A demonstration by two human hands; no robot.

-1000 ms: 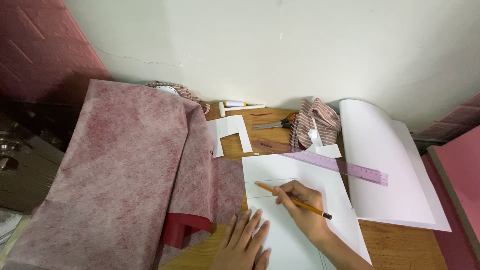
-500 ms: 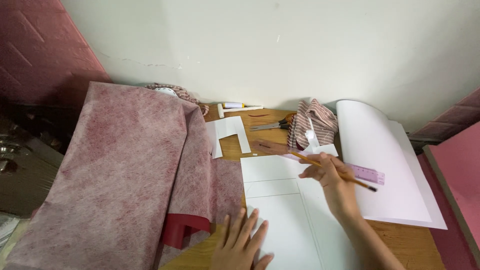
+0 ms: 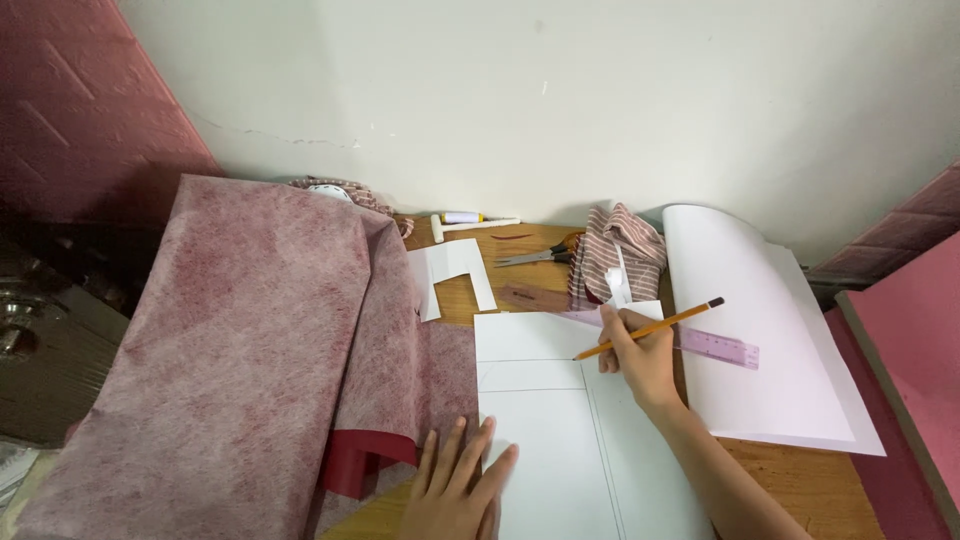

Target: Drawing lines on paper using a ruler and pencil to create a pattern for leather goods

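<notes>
the right hand, grip tight on the pencil, has moved up to the purple ruler. left hand lies open, flat on the white paper.

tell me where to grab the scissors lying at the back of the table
Take the scissors by the handle loops at their right end, beside the striped cloth, coming from above. They lie flat with the blades pointing left, so the loops are the safer, thicker part; the cloth may partly cover them.
</notes>
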